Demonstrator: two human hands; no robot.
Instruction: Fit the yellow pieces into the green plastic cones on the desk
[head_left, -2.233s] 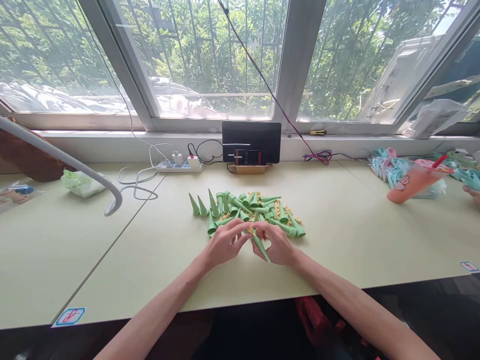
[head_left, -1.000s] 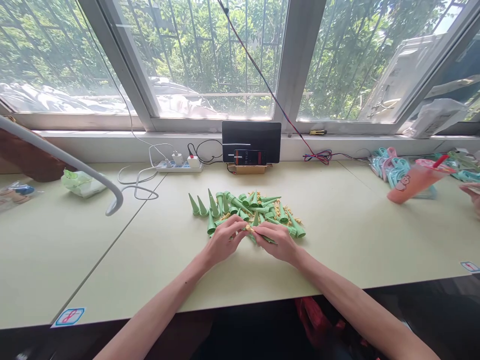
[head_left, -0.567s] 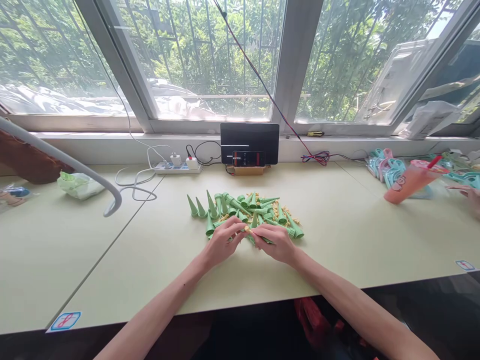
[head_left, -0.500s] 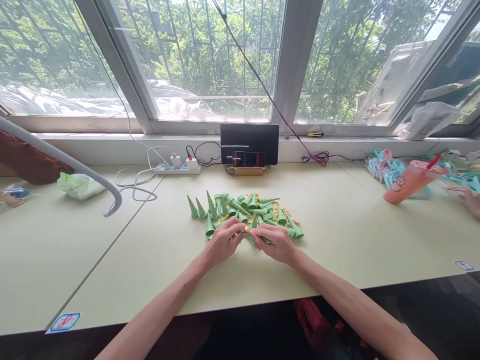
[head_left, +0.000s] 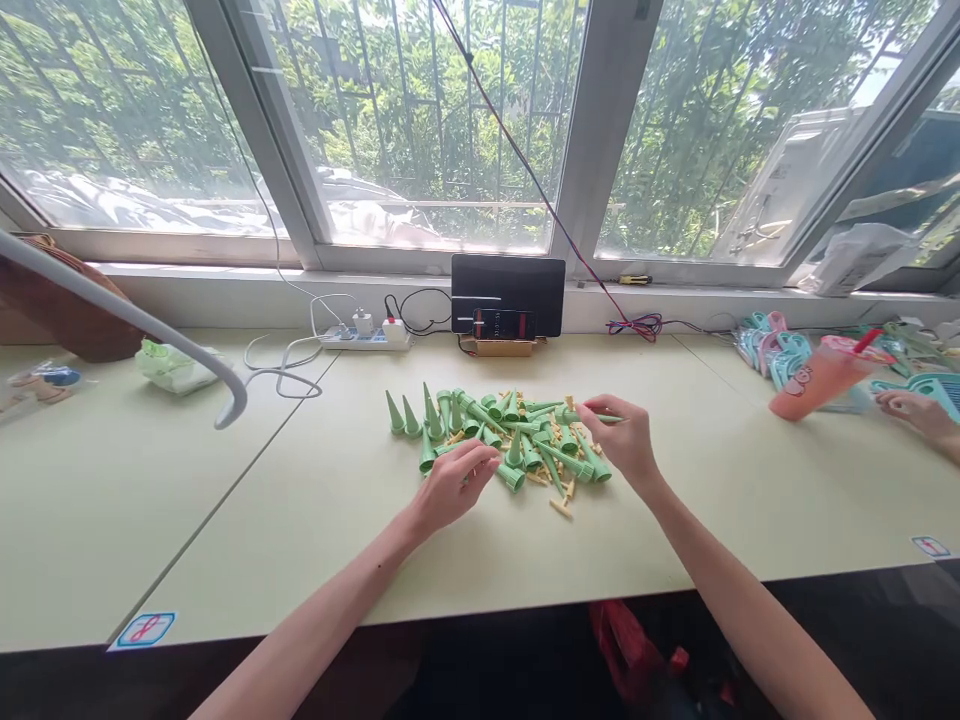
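Note:
My left hand rests at the near left edge of a pile of green plastic spikes. Its thumb and fingers are drawn together; what lies between them, if anything, is hidden. Over the pile's right side, my right hand pinches a green spike, which shows between thumb and fingers with a small yellow piece at its end. Among the spikes lie many yellow T-shaped pieces. Several spikes stand upright on the left, points up.
Behind the pile, a phone leans against a dark tablet. A power strip with white cables is at back left. To the right stand a tilted drink cup, teal and pink items and another person's hand.
My hands have parted from their shared hold on a small yellow piece. The right hand has moved right and back; the left stays close to its place. The view has shifted slightly.

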